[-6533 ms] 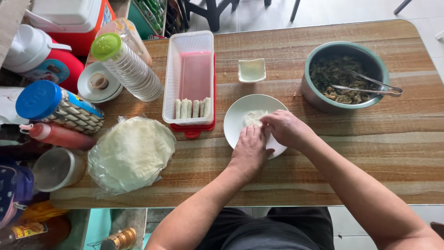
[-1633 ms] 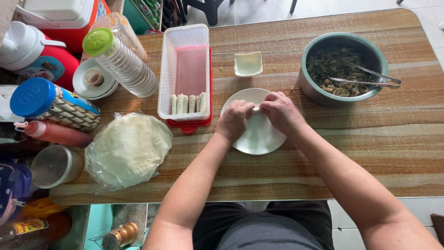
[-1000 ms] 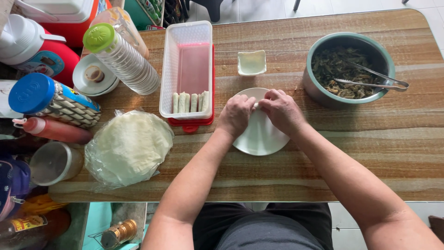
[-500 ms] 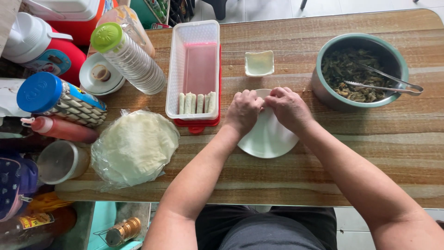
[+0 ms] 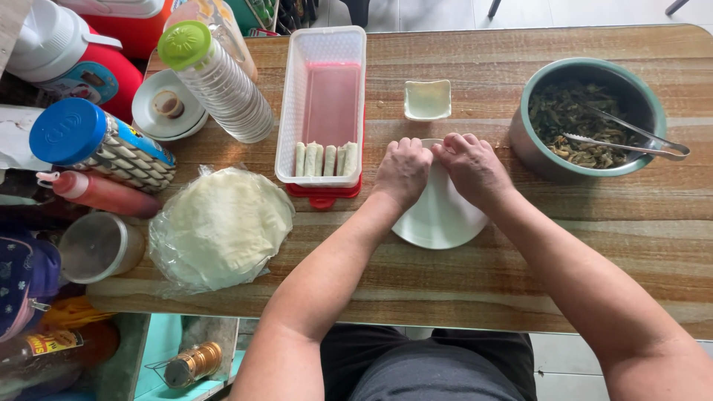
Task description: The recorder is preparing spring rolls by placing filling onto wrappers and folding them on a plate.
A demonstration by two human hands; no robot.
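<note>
Landmark: the round white plate (image 5: 438,223), which lies flat on the wooden striped table (image 5: 520,282), near the table's front edge.

Left hand (image 5: 402,171): palm down, knuckles up, fingers curled under at the far edge of the plate. The forearm runs diagonally from the lower left up to the plate. The wrist is nearly straight.

Right hand (image 5: 471,165): palm down, fingers curled under in the same manner, thumb side meeting the left hand over the plate's far rim. The forearm enters from the lower right.

Grip state: both hands are closed down with fingertips tucked below the palms. What they press or hold is hidden beneath them; it cannot be told from this view.

Items placed around the plate:
- Beyond it, just past the fingertips: a small square white dish (image 5: 427,99).
- To its left, just beside it: a long white plastic basket (image 5: 324,104) on a red tray, holding a row of pale rolled wrappers (image 5: 325,159) at its near end.
- Further left: a stack of thin round pale wrappers in clear plastic (image 5: 221,229).
- To its right, apart from it: a round metal pot of dark cooked greens (image 5: 587,119) with metal tongs (image 5: 631,141) resting across its rim.
</note>
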